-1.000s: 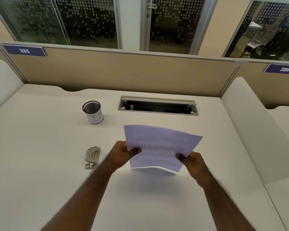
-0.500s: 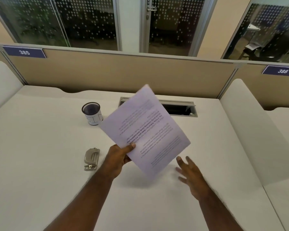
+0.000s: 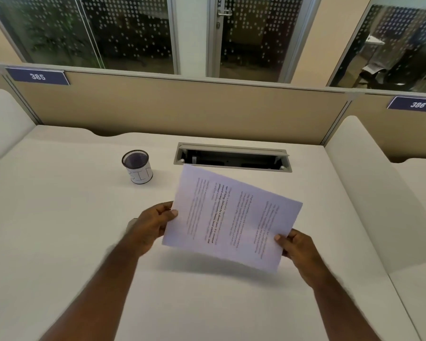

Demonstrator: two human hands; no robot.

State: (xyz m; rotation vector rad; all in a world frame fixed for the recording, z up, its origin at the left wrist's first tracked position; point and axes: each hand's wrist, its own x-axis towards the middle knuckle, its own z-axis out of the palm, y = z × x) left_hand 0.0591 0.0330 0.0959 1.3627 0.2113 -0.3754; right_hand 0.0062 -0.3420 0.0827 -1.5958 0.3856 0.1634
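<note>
Paper: printed paper (image 3: 231, 217), held up off the white desk (image 3: 59, 230), tilted, its far corner at twelve o'clock and its text running sideways to the holder. I can't tell from here whether it's one sheet or a few.

Left hand: the left hand (image 3: 150, 225) has the nine o'clock edge, thumb on top and fingers tucked under, a clear pinch.

Right hand: the right hand (image 3: 295, 247) pinches the four o'clock edge the same way, thumb over the print.

Clearance: there's a shadow on the desk beneath, so the paper hangs free and touches nothing but the two hands.

Handling: it's feather-light, thin and floppy. It'll sag or flutter if only one side is held, and a hard squeeze will crease it. It isn't slippery or breakable, but the corners dog-ear easily.

Where to hold: I'd say opposite edges, just as now, with a flat thumb-and-finger pinch close to the margin and a little tension between the hands to keep it flat.

Risk: I'd watch that loose corner at six o'clock, which droops the lowest.

Around it: a mesh cup (image 3: 137, 167) stands at ten o'clock from the paper, well apart. An open cable hatch (image 3: 231, 157) is at twelve o'clock, just past the paper's far corner. The beige partition (image 3: 182, 107) is behind.
</note>
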